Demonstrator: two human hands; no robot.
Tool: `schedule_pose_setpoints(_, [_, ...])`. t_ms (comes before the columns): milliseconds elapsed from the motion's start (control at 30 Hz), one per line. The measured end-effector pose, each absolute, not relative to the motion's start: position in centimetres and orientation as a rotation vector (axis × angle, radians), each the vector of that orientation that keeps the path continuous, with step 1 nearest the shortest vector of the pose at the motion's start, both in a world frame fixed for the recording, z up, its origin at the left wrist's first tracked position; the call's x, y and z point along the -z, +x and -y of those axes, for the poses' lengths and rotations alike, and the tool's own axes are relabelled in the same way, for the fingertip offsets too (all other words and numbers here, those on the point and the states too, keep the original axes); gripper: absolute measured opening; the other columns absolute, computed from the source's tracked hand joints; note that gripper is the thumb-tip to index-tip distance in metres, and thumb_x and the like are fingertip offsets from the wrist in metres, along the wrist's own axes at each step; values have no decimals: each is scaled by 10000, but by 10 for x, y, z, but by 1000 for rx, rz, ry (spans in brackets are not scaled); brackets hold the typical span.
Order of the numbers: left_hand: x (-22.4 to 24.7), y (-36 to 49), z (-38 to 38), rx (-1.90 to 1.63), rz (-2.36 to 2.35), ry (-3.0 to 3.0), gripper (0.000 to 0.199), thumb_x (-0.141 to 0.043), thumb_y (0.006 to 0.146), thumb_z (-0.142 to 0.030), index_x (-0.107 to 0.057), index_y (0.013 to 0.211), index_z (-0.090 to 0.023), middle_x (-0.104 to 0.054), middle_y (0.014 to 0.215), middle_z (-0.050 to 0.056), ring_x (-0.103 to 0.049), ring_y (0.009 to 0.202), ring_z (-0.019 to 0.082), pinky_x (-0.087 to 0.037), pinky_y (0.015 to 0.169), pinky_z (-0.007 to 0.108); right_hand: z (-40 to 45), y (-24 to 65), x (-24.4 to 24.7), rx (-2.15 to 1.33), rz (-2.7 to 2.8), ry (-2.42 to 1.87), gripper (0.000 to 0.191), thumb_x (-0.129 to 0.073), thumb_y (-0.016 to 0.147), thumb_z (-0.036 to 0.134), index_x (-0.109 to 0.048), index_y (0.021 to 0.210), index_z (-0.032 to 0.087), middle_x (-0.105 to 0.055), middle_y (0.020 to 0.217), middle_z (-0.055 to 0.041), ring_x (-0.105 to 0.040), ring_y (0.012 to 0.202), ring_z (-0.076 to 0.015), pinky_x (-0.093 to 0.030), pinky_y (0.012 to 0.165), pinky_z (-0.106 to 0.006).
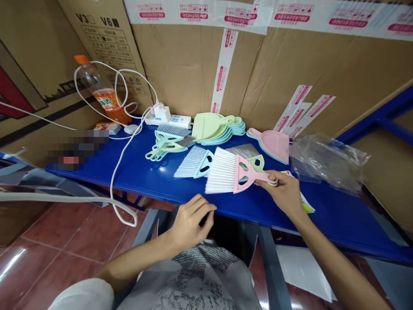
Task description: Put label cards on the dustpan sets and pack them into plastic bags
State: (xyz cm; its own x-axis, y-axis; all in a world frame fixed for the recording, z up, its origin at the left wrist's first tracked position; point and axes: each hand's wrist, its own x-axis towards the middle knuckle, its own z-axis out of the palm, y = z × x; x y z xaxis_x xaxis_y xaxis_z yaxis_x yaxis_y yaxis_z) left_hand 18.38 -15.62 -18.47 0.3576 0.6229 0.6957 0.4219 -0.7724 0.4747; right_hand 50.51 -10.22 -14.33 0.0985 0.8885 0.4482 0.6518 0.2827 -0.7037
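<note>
My right hand (285, 191) is closed round the handle of a pink hand brush (240, 174) with white bristles pointing left. Beneath it, partly covered, is a green brush (257, 162) with grey bristles; whether my fingers also grip its handle I cannot tell. A blue brush (204, 163) lies just left of the pink one. My left hand (193, 217) hovers before the table's front edge, fingers curled to the thumb, with nothing visible in them. Behind are a stack of green and blue dustpans (209, 125), a pink dustpan (274, 144) and a pile of brushes (167, 142).
On the blue table (161, 176) stand an orange drink bottle (108, 99) and a white power strip (180, 121) with a looping white cable (116, 172). A clear plastic bag (329, 159) lies at right. Cardboard (187, 64) rises behind the table.
</note>
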Motion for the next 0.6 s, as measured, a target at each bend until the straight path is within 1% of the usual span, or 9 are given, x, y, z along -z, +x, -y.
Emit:
schedule_pose_setpoints(67, [182, 184, 150, -1381, -1043, 2472, 202, -634, 1023, -71, -716, 1137, -216, -785, 952, 69, -693, 870, 234, -611, 724, 366, 102, 507, 142, -334, 1604, -1448, 612, -882, 833, 554, -395, 633, 243, -721, 772, -31, -622, 693, -203, -426, 600, -314])
schedule_pose_setpoints(100, [180, 180, 142, -1376, -1151, 2533, 208, -638, 1026, -82, -728, 1168, -204, -804, 1035, 95, -717, 951, 260, -630, 782, 395, 102, 508, 142, -343, 1601, -1451, 618, -881, 830, 553, -383, 633, 245, -729, 779, -35, -624, 694, -204, -420, 603, -315])
schedule_pose_setpoints(167, [176, 167, 123, -1265, -1446, 2638, 281, -649, 1040, -137, -733, 1306, -172, -790, 1292, 170, -719, 1206, 360, -642, 930, 508, 101, 510, 144, -358, 1615, -1458, 619, -882, 824, 554, -381, 633, 246, -746, 792, -42, -632, 695, -210, -415, 601, -316])
schedule_pose_setpoints(233, [173, 152, 102, -986, -1647, 2678, 445, -667, 1067, -261, -674, 1498, -149, -677, 1549, 229, -589, 1476, 483, -588, 1076, 657, 99, 510, 147, -374, 1648, -1462, 610, -877, 832, 552, -384, 641, 248, -770, 821, -50, -644, 695, -216, -419, 599, -317])
schedule_pose_setpoints(300, [173, 140, 84, -762, -1625, 2696, 532, -661, 1092, -387, -648, 1571, -156, -615, 1636, 233, -501, 1566, 536, -533, 1148, 722, 95, 508, 150, -371, 1702, -1456, 581, -851, 868, 544, -395, 662, 249, -802, 886, -65, -685, 722, -234, -444, 614, -324])
schedule_pose_setpoints(367, [173, 135, 74, -653, -1548, 2702, 509, -617, 1117, -399, -664, 1574, -180, -620, 1644, 210, -492, 1581, 539, -516, 1177, 724, 90, 504, 151, -331, 1805, -1425, 528, -812, 918, 542, -438, 689, 249, -825, 976, -89, -766, 855, -288, -509, 686, -350])
schedule_pose_setpoints(467, [173, 134, 70, -602, -1471, 2698, 448, -550, 1116, -254, -701, 1536, -220, -626, 1650, 173, -491, 1595, 515, -523, 1181, 709, 86, 497, 147, -223, 1986, -1359, 450, -787, 968, 550, -543, 744, 246, -831, 1145, -136, -804, 1110, -360, -597, 858, -426])
schedule_pose_setpoints(533, [173, 135, 70, -614, -1414, 2681, 447, -544, 1091, -195, -725, 1498, -238, -628, 1649, 164, -491, 1603, 494, -534, 1177, 703, 85, 495, 142, -181, 2062, -1335, 398, -754, 1016, 525, -602, 780, 241, -819, 1260, -156, -806, 1148, -355, -629, 919, -461])
schedule_pose_setpoints(600, [175, 137, 68, -669, -1363, 2636, 469, -576, 1064, -180, -706, 1511, -235, -596, 1677, 166, -478, 1622, 459, -517, 1215, 688, 84, 494, 137, -151, 2090, -1322, 354, -703, 1066, 489, -672, 818, 238, -795, 1359, -163, -804, 1179, -345, -656, 946, -485])
